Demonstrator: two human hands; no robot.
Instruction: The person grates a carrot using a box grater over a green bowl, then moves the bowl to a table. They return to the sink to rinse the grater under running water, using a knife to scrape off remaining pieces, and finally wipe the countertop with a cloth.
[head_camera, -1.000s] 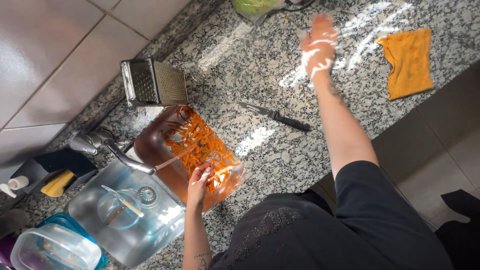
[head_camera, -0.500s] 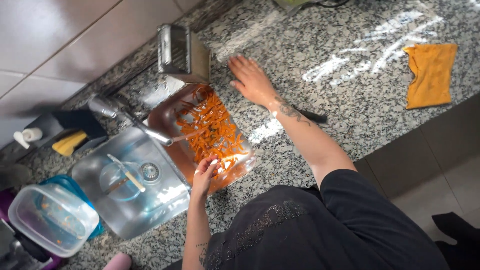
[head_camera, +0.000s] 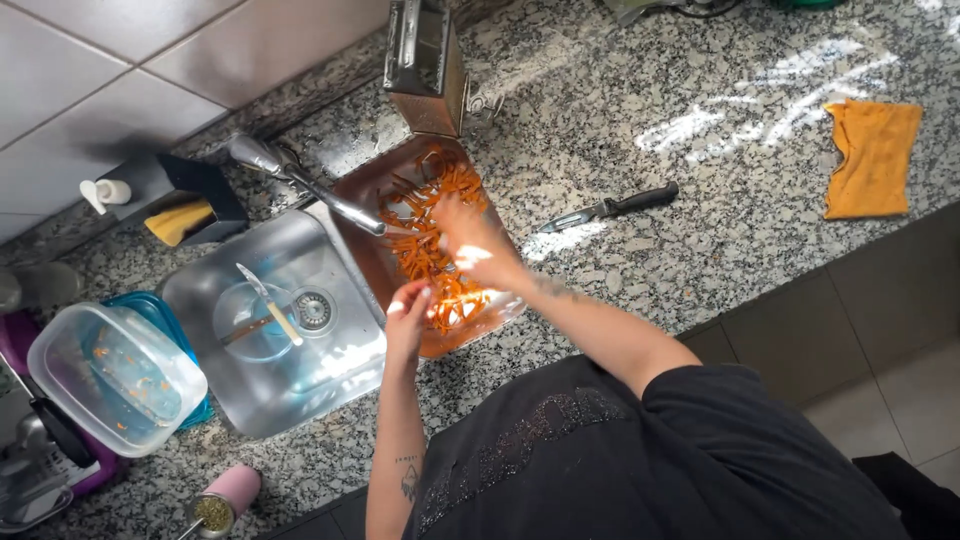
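The left hand (head_camera: 408, 318) grips the near edge of a brown glass baking dish (head_camera: 375, 190) heaped with orange grated strips (head_camera: 440, 262), fingers curled over its rim. The right hand (head_camera: 478, 238) lies down in the strips, palm down (too blurred to tell whether the fingers are closed on any). The dish rests on the speckled granite counter (head_camera: 620, 130), just beside a steel sink (head_camera: 290, 380) whose chrome tap (head_camera: 310, 188) reaches over the dish's edge. A black-handled knife (head_camera: 610, 208) lies to the right of the dish, apart from it. Beyond, a metal box grater (head_camera: 425, 62) stands touching the dish's far end. An orange cloth (head_camera: 872, 158) sits farther right.
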